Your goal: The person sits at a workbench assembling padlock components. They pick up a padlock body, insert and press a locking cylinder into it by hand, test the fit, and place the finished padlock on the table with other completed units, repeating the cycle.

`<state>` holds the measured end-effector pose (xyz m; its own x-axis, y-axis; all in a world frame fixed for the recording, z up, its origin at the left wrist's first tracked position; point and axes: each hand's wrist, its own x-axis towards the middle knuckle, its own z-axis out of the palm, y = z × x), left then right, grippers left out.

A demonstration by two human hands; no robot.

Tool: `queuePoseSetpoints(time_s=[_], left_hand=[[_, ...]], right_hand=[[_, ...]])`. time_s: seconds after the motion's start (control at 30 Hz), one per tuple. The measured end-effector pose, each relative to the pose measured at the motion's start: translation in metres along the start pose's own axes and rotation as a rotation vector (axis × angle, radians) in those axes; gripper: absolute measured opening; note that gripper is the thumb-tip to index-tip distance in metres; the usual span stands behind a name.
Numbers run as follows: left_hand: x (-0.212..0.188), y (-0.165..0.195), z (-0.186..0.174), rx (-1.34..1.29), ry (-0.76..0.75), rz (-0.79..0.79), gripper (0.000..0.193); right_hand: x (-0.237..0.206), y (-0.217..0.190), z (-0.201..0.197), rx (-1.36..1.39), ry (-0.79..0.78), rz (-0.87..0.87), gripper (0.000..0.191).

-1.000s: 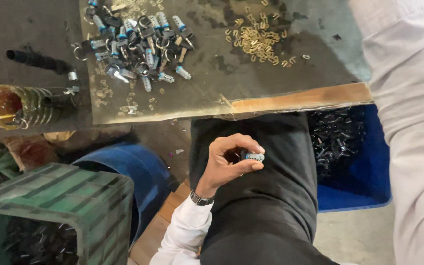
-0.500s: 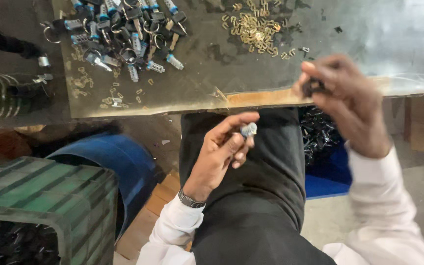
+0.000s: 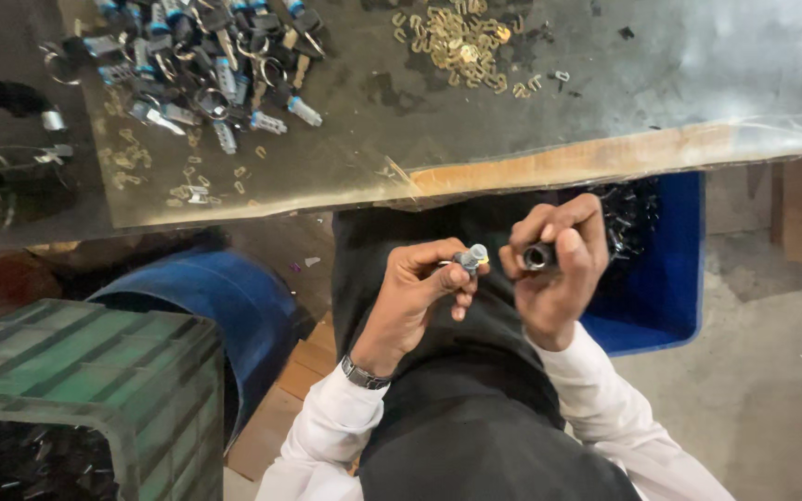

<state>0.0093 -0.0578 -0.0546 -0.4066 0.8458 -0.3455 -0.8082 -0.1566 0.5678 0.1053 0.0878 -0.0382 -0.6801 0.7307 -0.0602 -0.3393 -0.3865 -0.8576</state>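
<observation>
The left hand [image 3: 415, 288] pinches a small silvery metal cylinder [image 3: 472, 257] between thumb and fingertips; it is short and stubby with a pale rounded tip, held over the lap just near of the table edge [image 3: 549, 167]. Just to its right, close but apart, the right hand [image 3: 557, 264] is curled shut around a dark ring-shaped sleeve [image 3: 536, 256] whose open round end faces the cylinder. Far left on the table lies a heap of similar metal parts [image 3: 206, 56], and a blue bin [image 3: 661, 278] sits right of the hands.
</observation>
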Motion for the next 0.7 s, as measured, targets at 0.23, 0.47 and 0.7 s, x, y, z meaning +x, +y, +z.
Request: queuePoseSetpoints(time_s=[0.23, 0.47, 0.7], left_hand=[[-0.010, 0.009, 0.019, 0.409, 0.123, 0.261, 0.011], [-0.011, 0.024, 0.044, 1.222, 0.245, 0.762, 0.017], [0.001, 0.004, 0.042, 1.601, 0.047, 0.796, 0.034]], right_hand=[[-0.007, 0.011, 0.013, -0.173, 0.019, -0.064, 0.022], [-0.005, 0.000, 0.013, -0.604, -0.016, -0.238, 0.024], [-0.002, -0.018, -0.007, -1.028, -0.035, 0.044, 0.025]])
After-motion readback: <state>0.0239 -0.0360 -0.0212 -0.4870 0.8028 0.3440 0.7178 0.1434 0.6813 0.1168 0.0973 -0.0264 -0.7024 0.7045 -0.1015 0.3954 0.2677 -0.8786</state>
